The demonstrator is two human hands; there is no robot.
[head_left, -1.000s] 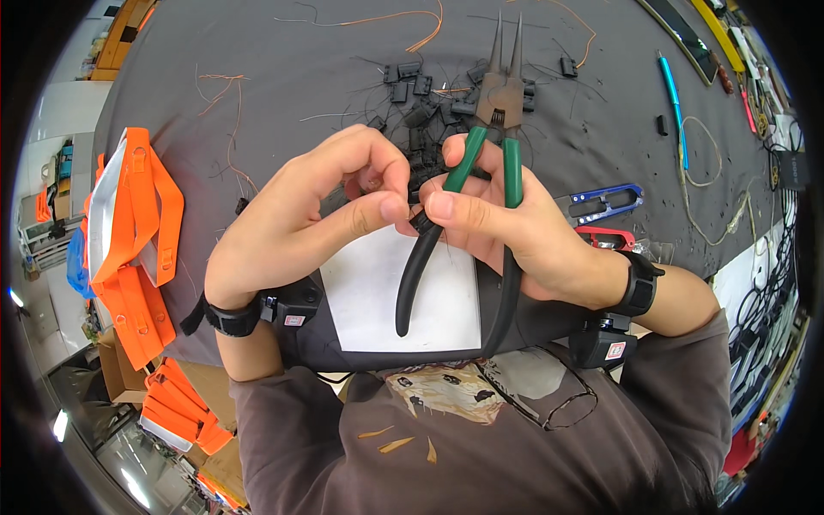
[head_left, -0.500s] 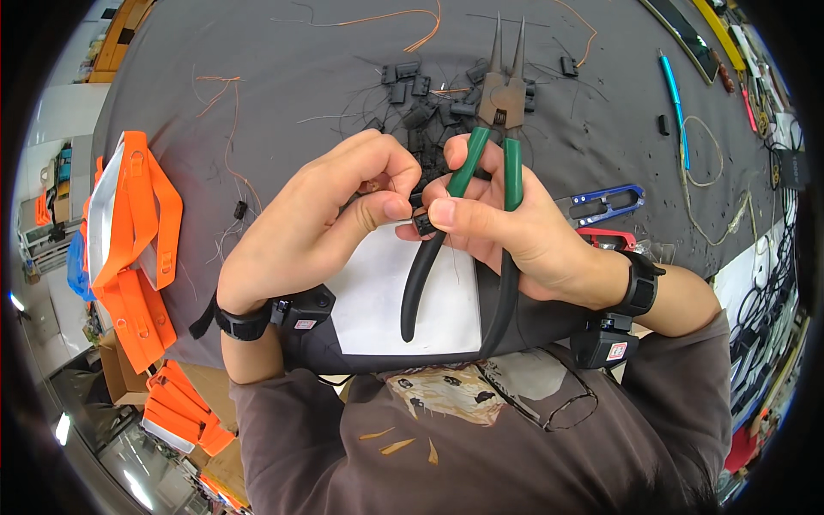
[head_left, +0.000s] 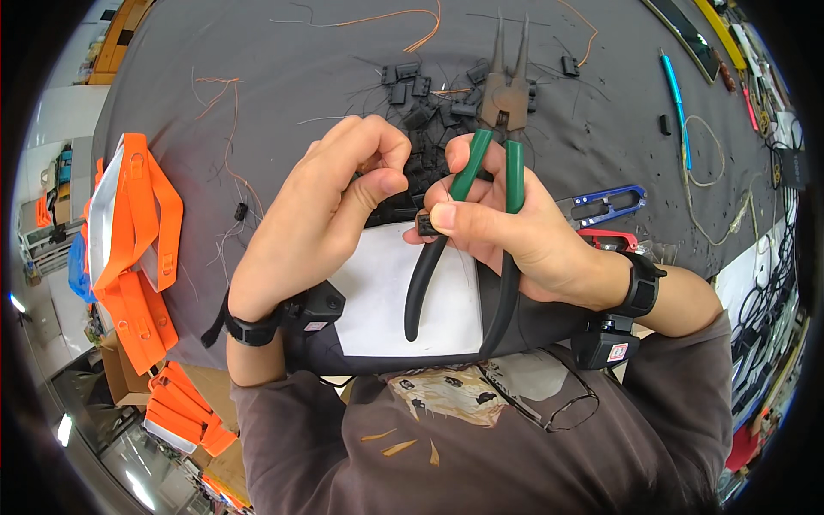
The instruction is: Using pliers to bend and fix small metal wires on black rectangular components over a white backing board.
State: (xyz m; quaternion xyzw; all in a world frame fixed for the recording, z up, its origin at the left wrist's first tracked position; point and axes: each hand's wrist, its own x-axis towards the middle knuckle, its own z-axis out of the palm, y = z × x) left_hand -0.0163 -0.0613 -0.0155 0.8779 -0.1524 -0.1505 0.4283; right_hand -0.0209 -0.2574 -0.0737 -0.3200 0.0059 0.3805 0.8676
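My right hand [head_left: 536,227] is closed around a pair of long-nose pliers [head_left: 505,101] with green and black handles, whose thin tips point away from me. The same hand's thumb and fingers pinch a small black plastic block [head_left: 426,226]. To its left, my left hand [head_left: 318,215] is raised with thumb and forefinger drawn together. Whatever it may hold is too fine to make out. Beyond both hands lies a pile of black plastic blocks [head_left: 420,116] with thin dark wires. A white sheet of paper [head_left: 403,300] lies beneath the hands.
Orange straps [head_left: 137,215] lie at the left. On the right are blue thread snips [head_left: 608,202], a red-handled tool [head_left: 608,239], a blue pen [head_left: 674,103] and a cord [head_left: 693,210]. A phone [head_left: 682,34] rests at the far right. Loose orange wires [head_left: 378,17] lie at the back.
My left hand has drawn slightly up and away from the black block, widening the gap between the hands. The right hand and pliers have barely moved.
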